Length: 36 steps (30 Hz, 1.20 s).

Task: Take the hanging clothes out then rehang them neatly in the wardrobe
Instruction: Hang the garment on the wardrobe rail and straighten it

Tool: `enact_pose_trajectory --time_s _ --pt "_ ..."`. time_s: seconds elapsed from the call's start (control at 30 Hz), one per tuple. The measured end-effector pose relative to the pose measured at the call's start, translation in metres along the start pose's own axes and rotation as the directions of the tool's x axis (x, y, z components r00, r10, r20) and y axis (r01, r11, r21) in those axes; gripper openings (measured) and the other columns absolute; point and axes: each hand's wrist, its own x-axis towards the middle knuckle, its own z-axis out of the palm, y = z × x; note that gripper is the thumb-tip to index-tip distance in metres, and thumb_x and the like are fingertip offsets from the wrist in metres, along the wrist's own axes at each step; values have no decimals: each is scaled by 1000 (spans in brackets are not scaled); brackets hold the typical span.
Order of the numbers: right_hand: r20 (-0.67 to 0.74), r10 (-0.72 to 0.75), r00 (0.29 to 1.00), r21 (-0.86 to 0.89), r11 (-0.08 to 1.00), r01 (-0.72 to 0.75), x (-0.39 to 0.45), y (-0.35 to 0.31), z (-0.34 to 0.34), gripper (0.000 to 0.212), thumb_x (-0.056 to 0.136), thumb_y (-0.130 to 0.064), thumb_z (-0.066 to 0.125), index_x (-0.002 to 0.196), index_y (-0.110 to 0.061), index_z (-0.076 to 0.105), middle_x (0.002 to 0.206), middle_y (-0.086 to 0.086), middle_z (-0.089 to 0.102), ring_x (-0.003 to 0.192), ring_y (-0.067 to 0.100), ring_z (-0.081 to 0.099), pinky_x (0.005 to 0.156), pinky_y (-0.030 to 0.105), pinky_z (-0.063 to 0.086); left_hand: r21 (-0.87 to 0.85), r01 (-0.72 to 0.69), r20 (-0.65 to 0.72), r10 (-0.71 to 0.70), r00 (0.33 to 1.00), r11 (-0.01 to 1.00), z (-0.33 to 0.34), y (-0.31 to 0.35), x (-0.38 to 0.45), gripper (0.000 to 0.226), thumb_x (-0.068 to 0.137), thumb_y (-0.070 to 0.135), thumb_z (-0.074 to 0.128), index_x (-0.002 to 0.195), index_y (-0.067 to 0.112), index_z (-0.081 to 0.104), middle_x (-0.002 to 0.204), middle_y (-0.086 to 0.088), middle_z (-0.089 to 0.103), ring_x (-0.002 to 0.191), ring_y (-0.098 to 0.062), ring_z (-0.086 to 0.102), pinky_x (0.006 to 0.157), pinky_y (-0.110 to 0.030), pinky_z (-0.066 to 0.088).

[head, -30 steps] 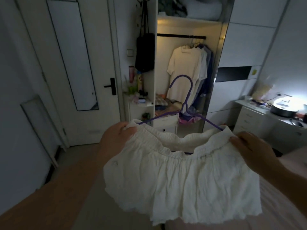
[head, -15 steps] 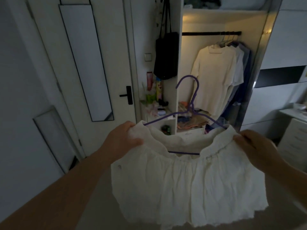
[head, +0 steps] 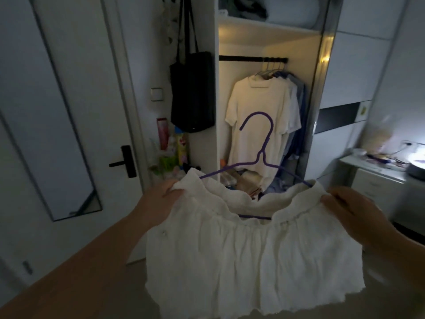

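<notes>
A white ruffled skirt (head: pixel 250 261) hangs on a purple hanger (head: pixel 264 143), held out in front of me. My left hand (head: pixel 158 201) grips the waistband's left end and my right hand (head: pixel 351 212) grips its right end, both over the hanger's shoulders. The hanger's hook points up, free of any rail. Straight ahead stands the open wardrobe with a black rail (head: pixel 243 58). A cream T-shirt (head: pixel 257 125) and several bluish garments (head: pixel 296 111) hang at the rail's right end.
A white door (head: pixel 76 111) with a black handle (head: pixel 125 161) and a narrow mirror is on the left. A black tote bag (head: pixel 193 93) hangs beside the wardrobe above a small cluttered shelf. A white desk (head: pixel 377 178) with a lit lamp stands at the right.
I have come closer to the wardrobe, which now looks larger and more central. Both hands keep the same hold on the skirt and hanger.
</notes>
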Motion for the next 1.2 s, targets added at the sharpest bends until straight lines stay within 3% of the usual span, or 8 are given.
enact_pose_trajectory --time_s 0.13,0.23,0.4,0.5,0.6,0.73,1.0,1.2 --pt "0 52 999 -61 997 -52 34 -2 4 14 92 -29 47 86 -21 56 81 2 57 72 16 51 68 29 35 -76 6 123 3 992 997 19 -7 66 28 98 31 40 123 25 52 109 6 48 103 -16 48 81 -24 33" --pt "-8 91 996 -122 988 -91 54 12 5 19 91 -34 46 84 -23 59 85 4 61 80 22 57 70 31 35 -104 -18 171 35 985 994 42 -7 108 16 98 28 41 108 25 53 92 8 53 94 -16 50 70 -24 37" --pt "-47 127 991 -91 987 -131 91 44 12 73 57 -92 11 75 -35 54 79 -10 57 76 8 56 64 25 39 -131 -3 193 29 981 991 86 2 174 18 94 30 47 105 21 58 95 0 57 93 -18 51 77 -30 41" --pt "-37 146 989 -125 981 -149 128 68 17 38 73 -74 32 71 -40 49 78 -11 57 78 16 59 63 20 38 -191 7 215 35 976 982 116 15 214 17 93 30 47 96 19 60 90 1 60 89 -20 56 74 -31 43" --pt "-40 128 991 -141 981 -132 174 102 20 40 78 -72 32 73 -38 52 77 -11 58 77 8 58 63 18 39 -206 -11 192 52 980 979 149 33 263 19 79 41 46 77 26 57 79 7 58 82 -20 56 67 -30 41" --pt "25 167 986 -150 975 -162 248 152 21 23 94 -34 45 72 -35 52 76 -8 59 73 7 56 59 17 36 -148 -25 143 46 989 989 193 61 334 22 84 35 47 69 21 53 72 2 58 75 -22 56 60 -28 38" --pt "41 200 979 -72 978 -197 382 204 37 24 94 -37 43 76 -27 57 75 -4 58 70 8 54 62 23 43 -83 -30 39 34 999 996 252 83 453 23 88 33 46 69 20 46 86 -9 56 80 -26 50 70 -31 33" --pt "1 211 978 -29 977 -210 475 231 70 23 95 -35 40 77 -28 51 73 -12 49 68 1 47 56 14 32 -14 -102 -92 100 991 995 282 87 557 18 93 18 47 89 4 56 92 -19 57 93 -36 55 71 -34 33"
